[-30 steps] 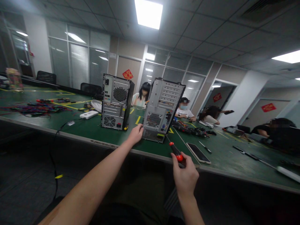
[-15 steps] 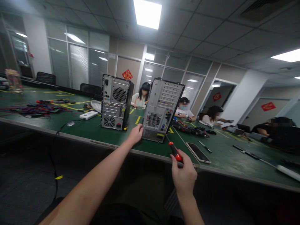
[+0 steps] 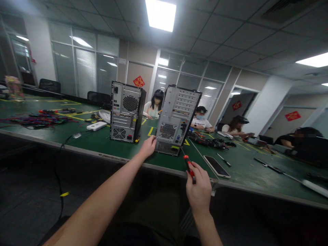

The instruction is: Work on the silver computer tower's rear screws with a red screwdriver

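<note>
A computer tower (image 3: 176, 109) stands upright with its metal back panel facing me. My left hand (image 3: 148, 146) grips its lower left edge, some fingers hidden behind the case. In my right hand (image 3: 200, 184) is a red and black screwdriver (image 3: 188, 165), held by the handle. Its thin shaft points up and left, with the tip at the tower's lower right corner; whether it touches a screw I cannot make out. A second computer tower (image 3: 125, 111) stands to the left, its back also towards me.
A phone (image 3: 217, 166) and a small pen-like tool (image 3: 223, 159) lie right of the screwdriver. Bundled black cables (image 3: 212, 140) are behind them. Left are a white power strip (image 3: 96, 126) and a heap of coloured wires (image 3: 41, 119). Several people sit across the green table (image 3: 143, 164).
My right hand and the screwdriver handle have shifted slightly left, and the handle has turned in the fingers. My left hand and both towers stay put.
</note>
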A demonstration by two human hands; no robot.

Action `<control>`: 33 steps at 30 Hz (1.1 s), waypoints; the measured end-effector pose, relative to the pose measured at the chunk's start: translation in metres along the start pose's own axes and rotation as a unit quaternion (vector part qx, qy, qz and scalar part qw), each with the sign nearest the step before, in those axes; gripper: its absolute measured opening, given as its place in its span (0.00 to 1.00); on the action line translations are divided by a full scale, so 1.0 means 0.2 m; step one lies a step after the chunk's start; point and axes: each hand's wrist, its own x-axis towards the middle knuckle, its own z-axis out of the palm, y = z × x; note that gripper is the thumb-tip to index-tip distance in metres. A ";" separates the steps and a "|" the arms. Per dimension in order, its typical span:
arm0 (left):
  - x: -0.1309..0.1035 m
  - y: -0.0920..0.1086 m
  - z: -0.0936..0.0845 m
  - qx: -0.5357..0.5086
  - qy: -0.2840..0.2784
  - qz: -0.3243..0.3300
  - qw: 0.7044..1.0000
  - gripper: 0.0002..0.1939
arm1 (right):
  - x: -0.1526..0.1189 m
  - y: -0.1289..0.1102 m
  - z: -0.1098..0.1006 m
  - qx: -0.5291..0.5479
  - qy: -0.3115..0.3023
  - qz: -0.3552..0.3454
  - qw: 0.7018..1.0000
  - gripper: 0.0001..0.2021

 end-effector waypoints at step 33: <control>0.01 -0.04 0.02 -0.005 0.007 0.011 1.000 0.14 | 0.02 0.00 -0.03 0.016 -0.013 0.056 0.998 0.18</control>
